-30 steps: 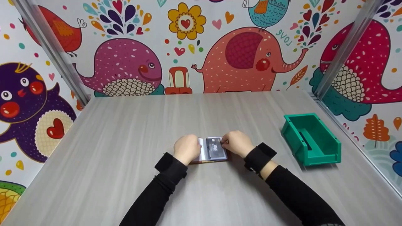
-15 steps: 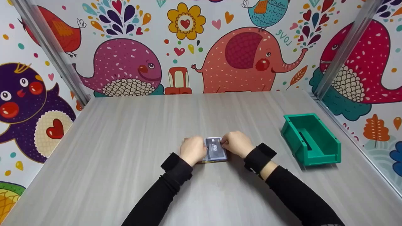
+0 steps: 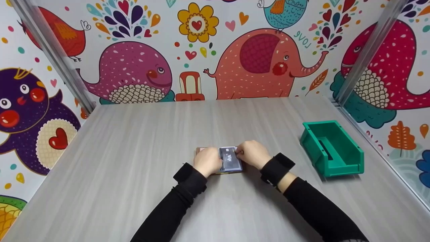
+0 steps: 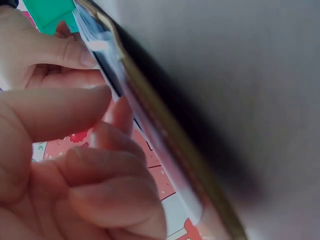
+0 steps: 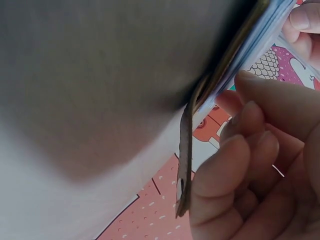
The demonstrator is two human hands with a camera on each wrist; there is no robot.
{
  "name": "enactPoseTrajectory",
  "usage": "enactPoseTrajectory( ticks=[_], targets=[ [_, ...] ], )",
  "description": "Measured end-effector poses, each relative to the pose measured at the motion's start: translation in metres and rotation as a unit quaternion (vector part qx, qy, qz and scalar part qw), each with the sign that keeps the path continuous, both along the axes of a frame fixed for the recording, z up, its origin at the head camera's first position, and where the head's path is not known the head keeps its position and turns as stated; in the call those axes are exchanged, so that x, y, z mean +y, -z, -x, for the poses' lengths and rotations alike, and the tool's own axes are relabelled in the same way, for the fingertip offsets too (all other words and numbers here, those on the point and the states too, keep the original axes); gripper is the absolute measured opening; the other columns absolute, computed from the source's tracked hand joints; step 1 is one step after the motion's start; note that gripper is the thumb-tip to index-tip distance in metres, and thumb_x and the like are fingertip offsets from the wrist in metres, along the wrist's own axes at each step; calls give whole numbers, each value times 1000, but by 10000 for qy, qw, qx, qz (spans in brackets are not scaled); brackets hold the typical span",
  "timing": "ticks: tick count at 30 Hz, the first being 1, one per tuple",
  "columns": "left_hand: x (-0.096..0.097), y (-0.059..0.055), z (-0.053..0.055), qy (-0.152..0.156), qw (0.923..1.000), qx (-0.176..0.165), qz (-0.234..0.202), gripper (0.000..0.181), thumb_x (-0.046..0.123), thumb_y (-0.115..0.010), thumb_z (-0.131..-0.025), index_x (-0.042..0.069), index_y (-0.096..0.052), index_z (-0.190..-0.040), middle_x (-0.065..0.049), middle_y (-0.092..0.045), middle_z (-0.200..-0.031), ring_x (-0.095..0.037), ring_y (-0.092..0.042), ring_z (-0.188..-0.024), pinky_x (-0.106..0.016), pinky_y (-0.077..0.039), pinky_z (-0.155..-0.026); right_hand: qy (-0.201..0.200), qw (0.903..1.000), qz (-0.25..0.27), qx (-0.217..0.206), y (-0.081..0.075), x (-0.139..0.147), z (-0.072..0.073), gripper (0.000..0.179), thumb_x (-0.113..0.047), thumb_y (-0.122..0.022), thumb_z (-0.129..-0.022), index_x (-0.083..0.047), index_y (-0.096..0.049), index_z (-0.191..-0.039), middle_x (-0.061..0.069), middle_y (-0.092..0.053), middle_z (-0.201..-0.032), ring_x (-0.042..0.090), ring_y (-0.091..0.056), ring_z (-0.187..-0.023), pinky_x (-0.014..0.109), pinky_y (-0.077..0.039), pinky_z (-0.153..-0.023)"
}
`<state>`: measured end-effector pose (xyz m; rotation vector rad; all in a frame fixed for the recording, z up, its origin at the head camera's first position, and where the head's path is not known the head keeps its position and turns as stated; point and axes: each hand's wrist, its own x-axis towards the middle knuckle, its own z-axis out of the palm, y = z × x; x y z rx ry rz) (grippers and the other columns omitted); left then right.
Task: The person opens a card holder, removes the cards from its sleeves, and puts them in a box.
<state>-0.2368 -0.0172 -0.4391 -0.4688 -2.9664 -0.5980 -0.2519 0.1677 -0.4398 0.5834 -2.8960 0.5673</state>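
Observation:
A small card holder with a brown cover and clear sleeves lies spread on the table. On its right side shows a dark card printed "Vip". My left hand is over the left side, its thumb and curled finger pinching at the card's left edge; the contact is partly hidden. With thumb and forefinger, my right hand pinches the sleeve's upper right edge. The right wrist view shows the stacked sleeves edge-on and a brown strap hanging from the cover.
A green plastic bin stands to the right on the pale wood table. Walls printed with cartoon animals rise behind the table and at both sides. Metal posts stand at the corners.
My left hand has slid right to the card's left edge, covering the white inner page and baring the brown cover's left corner. My right hand has stayed at the sleeve edge.

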Motion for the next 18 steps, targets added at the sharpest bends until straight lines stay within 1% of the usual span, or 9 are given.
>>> enactPoseTrajectory(
  ticks=[2, 4, 6, 8, 10, 12, 14, 18],
  targets=[
    [0, -1, 0, -35, 9998, -177, -23, 8, 10, -68, -77, 4, -65, -71, -11, -69, -80, -28, -64, -71, -47, -51, -68, 5, 10000, -9, -13, 0, 0, 0, 14, -5, -78, -79, -5, -79, -93, 8, -75, -90, 28, -70, -83, 43, -54, -75],
    [0, -3, 1, -61, 9992, -382, -33, 9, 12, -68, -78, 4, -65, -73, -11, -69, -83, -27, -64, -73, -46, -51, -67, 23, 10000, -24, -29, 0, 0, -1, 14, -6, -78, -80, -6, -79, -93, 8, -75, -90, 28, -70, -83, 43, -54, -75],
    [0, -4, 2, -99, 9984, -563, -24, 12, 14, -70, -80, 5, -65, -74, -11, -69, -85, -27, -63, -75, -46, -51, -72, 41, 10000, -81, -31, -1, -1, -1, 14, -6, -78, -80, -6, -79, -94, 8, -75, -91, 28, -69, -83, 44, -54, -74],
    [0, -5, 3, -149, 9975, -685, -12, 14, 17, -71, -81, 6, -64, -74, -11, -70, -86, -26, -63, -75, -47, -50, -81, 44, 9999, -131, -18, -1, -1, -2, 14, -7, -79, -80, -7, -79, -94, 8, -75, -91, 28, -69, -83, 44, -54, -73],
    [0, -5, 4, -196, 9970, -754, 18, 17, 19, -72, -81, 8, -63, -71, -9, -69, -85, -26, -63, -75, -51, -45, -93, 38, 9999, -157, 8, -1, -1, -2, 13, -7, -79, -80, -8, -79, -93, 8, -74, -91, 27, -69, -83, 44, -54, -72],
    [0, -6, 5, -231, 9966, -791, 27, 19, 20, -71, -82, 9, -62, -70, -8, -69, -84, -25, -62, -74, -55, -38, -101, 23, 9999, -154, 34, -1, -1, -2, 13, -7, -79, -80, -8, -79, -93, 7, -74, -91, 27, -69, -82, 44, -54, -71],
    [-1, -7, 6, -247, 9962, -840, 6, 20, 22, -72, -82, 9, -63, -70, -8, -69, -83, -25, -61, -73, -56, -35, -104, 8, 9999, -119, 57, -1, -1, -2, 13, -6, -79, -80, -8, -79, -93, 8, -74, -90, 27, -69, -82, 44, -55, -71],
    [-2, -7, 8, -253, 9951, -956, -65, 20, 23, -73, -82, 6, -66, -76, -8, -70, -86, -25, -61, -74, -54, -36, -103, -17, 9999, -85, 101, 0, -1, -1, 12, -5, -78, -80, -8, -79, -92, 8, -74, -89, 27, -69, -81, 44, -55, -71]
  ],
)
